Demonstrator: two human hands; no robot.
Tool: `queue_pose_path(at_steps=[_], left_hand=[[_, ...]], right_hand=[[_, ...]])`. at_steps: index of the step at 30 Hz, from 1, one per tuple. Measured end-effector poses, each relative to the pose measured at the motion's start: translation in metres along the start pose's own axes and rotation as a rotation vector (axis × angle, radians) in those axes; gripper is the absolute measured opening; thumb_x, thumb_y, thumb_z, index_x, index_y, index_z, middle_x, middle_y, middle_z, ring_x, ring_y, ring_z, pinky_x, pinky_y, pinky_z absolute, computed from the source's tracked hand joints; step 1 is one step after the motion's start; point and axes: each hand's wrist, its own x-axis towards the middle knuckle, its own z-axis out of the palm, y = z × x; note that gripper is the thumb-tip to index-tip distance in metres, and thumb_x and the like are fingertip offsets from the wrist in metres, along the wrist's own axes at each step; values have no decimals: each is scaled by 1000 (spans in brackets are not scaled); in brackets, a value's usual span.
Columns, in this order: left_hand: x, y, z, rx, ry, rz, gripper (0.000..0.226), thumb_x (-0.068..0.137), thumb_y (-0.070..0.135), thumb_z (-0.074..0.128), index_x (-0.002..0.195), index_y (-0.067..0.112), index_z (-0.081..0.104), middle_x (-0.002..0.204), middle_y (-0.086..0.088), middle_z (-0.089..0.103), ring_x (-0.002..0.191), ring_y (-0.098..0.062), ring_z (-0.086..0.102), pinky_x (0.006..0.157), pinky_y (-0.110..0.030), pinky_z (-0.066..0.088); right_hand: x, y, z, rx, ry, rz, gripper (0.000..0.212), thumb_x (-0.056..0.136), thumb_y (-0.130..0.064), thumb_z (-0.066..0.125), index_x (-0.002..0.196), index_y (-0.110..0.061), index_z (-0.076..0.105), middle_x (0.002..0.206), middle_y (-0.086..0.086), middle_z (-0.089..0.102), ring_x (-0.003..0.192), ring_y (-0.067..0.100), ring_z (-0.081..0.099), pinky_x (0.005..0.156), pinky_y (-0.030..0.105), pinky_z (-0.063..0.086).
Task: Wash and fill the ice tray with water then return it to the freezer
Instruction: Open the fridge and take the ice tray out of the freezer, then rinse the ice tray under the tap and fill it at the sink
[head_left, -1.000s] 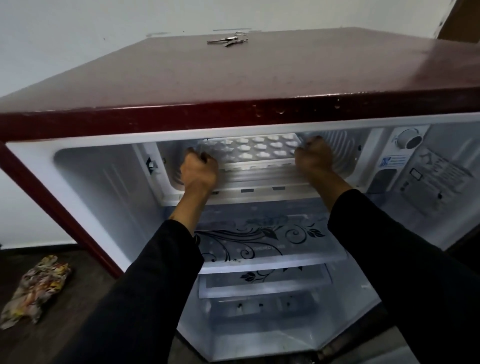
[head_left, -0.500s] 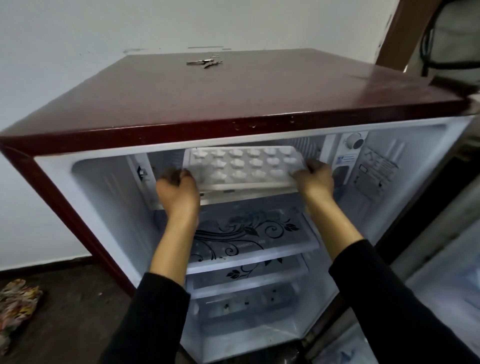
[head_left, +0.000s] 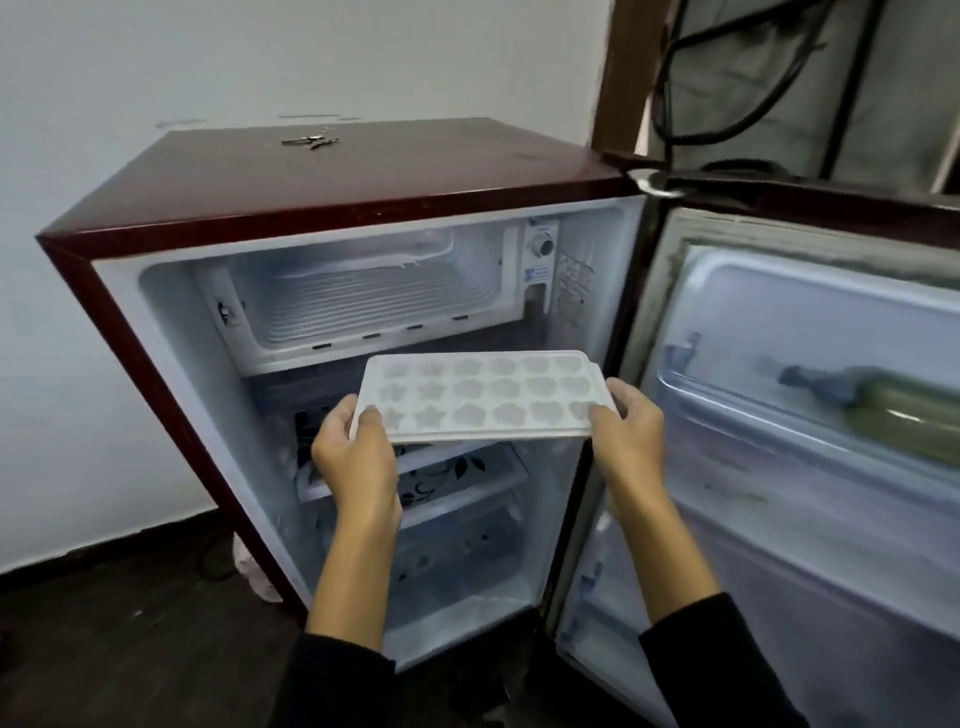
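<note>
I hold the white ice tray (head_left: 480, 397) level in front of the open fridge (head_left: 332, 208), just below the freezer (head_left: 363, 306) and outside it. The tray has three rows of moulded cells, star shapes toward its left end and rounder flower shapes across the rest; I cannot tell whether the cells hold anything. My left hand (head_left: 358, 462) grips the tray's left short edge, thumb on top by the corner star cell and fingers curled beneath. My right hand (head_left: 631, 431) clamps the tray's right near corner, thumb over the rim and fingers wrapped around the outside edge. Both forearms are bare up to black sleeves (head_left: 337, 680) at the bottom of the view.

Above the tray, the freezer stands open, its ribbed white lining showing. To the right of the freezer sits a round dial (head_left: 544, 244) with a blue label below it. Below the tray, a glass shelf (head_left: 447, 478) with a dark floral print crosses the fridge, with paler compartments beneath it.

Right of the tray, the door (head_left: 810, 467) hangs open, and a greenish bottle (head_left: 883, 410) lies on its side in the upper door rack. Keys (head_left: 310, 140) rest on the fridge's dark red top, toward the back. Black cables (head_left: 727, 104) loop behind the door. The fridge stands on a dark floor (head_left: 130, 623) against a white wall (head_left: 156, 78).
</note>
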Motion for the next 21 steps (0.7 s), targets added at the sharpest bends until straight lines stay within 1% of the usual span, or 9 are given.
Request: queue_pose_path(at_steps=[2,5,7,9,11,15,17,18,21], left_hand=[[-28,-10,-6,-19,-49,-75,35,96,10,48,130,7,53,124,-6,61,110,-21,60,96,-34,49],[-80,-20,-14,-41,-147,-153,27,97,9,45,121,10,59,111,-2,65,105,-20,62,92,-35,50],[-118,-26,-17,-49,-207,-178,25,98,8,43,117,11,60,104,1,66,103,-20,63,93,-37,50],[-155,-34,-19,-43,-261,-205,27,99,7,41,119,11,59,105,0,66,102,-19,63,93,-35,50],[-190,-42,-17,-33,-321,-236,26,99,7,40,117,12,58,107,-3,65,101,-19,63,91,-34,50],[-253,-58,-2,-6,-507,-298,24,95,4,42,109,11,60,100,-3,68,92,-19,66,75,-32,52],[-285,-65,10,16,-611,-327,28,92,3,43,113,9,62,101,-5,69,91,-20,68,71,-32,54],[-302,-67,16,32,-664,-337,29,92,4,44,116,8,61,103,-6,69,92,-21,68,72,-33,55],[-353,-72,37,75,-815,-352,31,94,5,43,122,5,56,110,-10,67,97,-23,66,77,-35,56]], right_hand=[[-27,4,-33,48,33,22,33,85,5,45,103,-14,65,89,-4,65,72,7,55,58,13,44],[-70,13,-84,103,109,71,37,86,4,45,102,-21,66,92,-8,68,80,8,60,64,19,46],[-97,20,-116,127,190,88,40,84,5,45,108,-19,67,95,-7,69,83,10,62,64,19,46],[-125,29,-148,126,270,94,41,84,6,45,110,-16,67,94,-7,69,82,10,63,60,13,46],[-151,37,-182,142,361,119,41,83,5,46,112,-16,68,99,-6,71,88,12,65,64,16,47],[-196,48,-254,123,539,142,37,79,-1,48,102,-20,71,95,-2,74,88,20,67,73,33,51],[-219,48,-290,134,624,132,34,79,0,47,97,-18,71,93,2,74,85,19,66,72,33,50],[-229,47,-307,148,674,124,34,79,0,47,96,-18,71,93,3,73,85,18,66,72,30,50],[-262,39,-353,205,848,107,34,82,3,49,87,-22,71,88,-7,73,85,14,66,73,25,51]])
